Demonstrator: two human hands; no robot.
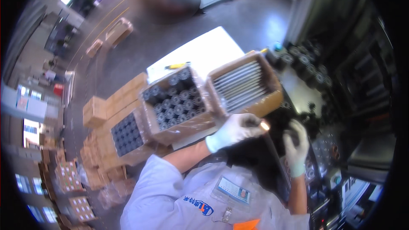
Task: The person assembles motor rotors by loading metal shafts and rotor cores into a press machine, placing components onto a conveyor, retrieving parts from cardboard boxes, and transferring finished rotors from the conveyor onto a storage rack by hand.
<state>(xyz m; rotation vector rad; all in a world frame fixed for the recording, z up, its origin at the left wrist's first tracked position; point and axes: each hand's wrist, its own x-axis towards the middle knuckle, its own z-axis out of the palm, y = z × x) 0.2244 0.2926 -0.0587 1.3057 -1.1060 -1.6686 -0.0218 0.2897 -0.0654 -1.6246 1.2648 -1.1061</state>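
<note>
My left hand [233, 132], in a white glove, is closed, thumb and fingers drawn together in front of the boxes. At its fingertips a small bright glint [265, 126] shows, and what it belongs to cannot be made out. To the right, my gloved right hand [297, 147] is raised with its fingers loosely curved and apart, nothing seen in it. Just beyond my left hand stands a lined carton of silvery metal rods [240, 86]. Beside it, a carton holds dark ribbed cylindrical parts [177, 110] standing on end. A smaller box of dark round parts [128, 135] lies farther left.
A white tabletop [200, 49] lies behind the cartons, with a yellow-handled tool [175, 66] on it. Dark machinery [366, 115] fills the right side, near several ribbed metal parts [304, 59]. Closed cartons [124, 94] stand at left; stacked boxes [68, 175] stand on the floor farther off.
</note>
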